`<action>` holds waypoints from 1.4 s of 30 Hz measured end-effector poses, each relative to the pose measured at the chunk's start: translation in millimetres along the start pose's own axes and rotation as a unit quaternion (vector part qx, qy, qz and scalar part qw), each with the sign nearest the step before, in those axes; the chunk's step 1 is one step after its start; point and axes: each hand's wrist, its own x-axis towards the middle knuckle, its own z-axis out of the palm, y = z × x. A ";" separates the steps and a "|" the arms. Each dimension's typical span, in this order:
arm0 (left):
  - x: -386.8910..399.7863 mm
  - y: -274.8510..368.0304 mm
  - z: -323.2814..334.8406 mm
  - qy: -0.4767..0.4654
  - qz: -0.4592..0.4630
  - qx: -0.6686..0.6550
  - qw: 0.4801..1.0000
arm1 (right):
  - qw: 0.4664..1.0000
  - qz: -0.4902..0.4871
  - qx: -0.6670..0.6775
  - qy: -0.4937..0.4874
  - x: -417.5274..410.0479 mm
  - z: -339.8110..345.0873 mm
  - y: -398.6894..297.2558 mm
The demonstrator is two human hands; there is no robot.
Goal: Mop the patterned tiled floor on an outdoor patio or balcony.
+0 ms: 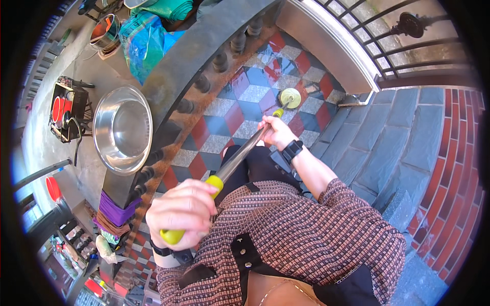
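A mop with a steel pole (pixel 242 156) runs slantwise from my chest down to the tiled floor. My left hand (pixel 183 215) is wrapped round the yellow-green grip (pixel 215 184) at its upper end. Farther down, my right hand (pixel 278 132) holds the pole just above a second yellow-green collar (pixel 278 113). At the far end a round pale-green mop head (pixel 289 98) is down at the floor tiles (pixel 252 111); its underside is hidden. Glossy, wet-looking tiles reflect light around it.
A dark balustrade rail (pixel 168 72) curves along the left, with a steel basin (pixel 124 130) on it and purple cloth (pixel 116 208) draped farther back. Grey stone wall tiles (pixel 367 141) stand on the right. Metal window bars (pixel 383 53) are at upper right.
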 end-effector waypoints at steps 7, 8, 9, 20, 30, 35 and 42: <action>-28.3 55.4 -29.5 -0.156 0.089 0.029 0.983 | 0.997 0.067 -0.017 -0.046 -25.2 15.1 66.2; -31.0 62.1 -33.5 -0.184 0.084 0.037 0.979 | 0.994 0.092 -0.036 -0.054 -26.1 16.6 77.2; -37.9 67.2 -35.7 -0.179 0.087 0.041 0.979 | 0.989 0.118 -0.058 -0.061 -27.8 20.3 87.5; -81.7 61.8 1.7 0.187 -0.045 0.167 0.967 | 0.955 0.184 -0.227 -0.047 32.2 51.1 146.7; -4.3 -59.1 0.8 0.202 -0.070 0.157 0.964 | 0.956 0.027 -0.282 -0.073 120.0 84.5 9.5; 48.1 -137.0 1.2 0.110 -0.037 0.169 0.979 | 0.973 -0.063 -0.191 -0.116 187.6 90.9 -83.0; 59.0 -243.4 37.0 0.113 -0.039 0.132 0.984 | 0.983 -0.016 -0.183 -0.011 190.9 93.6 -149.1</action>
